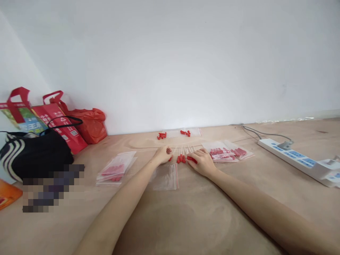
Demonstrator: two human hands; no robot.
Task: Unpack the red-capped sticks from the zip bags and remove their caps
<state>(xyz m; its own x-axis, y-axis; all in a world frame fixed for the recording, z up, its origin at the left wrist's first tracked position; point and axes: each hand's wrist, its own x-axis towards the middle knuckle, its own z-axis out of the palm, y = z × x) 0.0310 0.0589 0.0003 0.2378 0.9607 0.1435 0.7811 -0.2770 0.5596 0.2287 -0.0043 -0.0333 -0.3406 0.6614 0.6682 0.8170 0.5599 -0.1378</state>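
Observation:
A row of small red capsule-shaped pieces lies on the table between my hands, with thin pale strands stretching away behind them. My left hand is curled closed at the row's left end; a red piece shows at its fingertips. My right hand bends over the right end, its fingers closed on more red pieces, partly hidden beneath them. A flat clear zip bag lies just in front of my left hand. What exactly the red pieces are, I cannot tell.
Filled zip bags are piled at left and right. Loose red pieces lie near the wall, beside another clear bag. A white power strip stands at right. Shopping bags and a black bag crowd the left.

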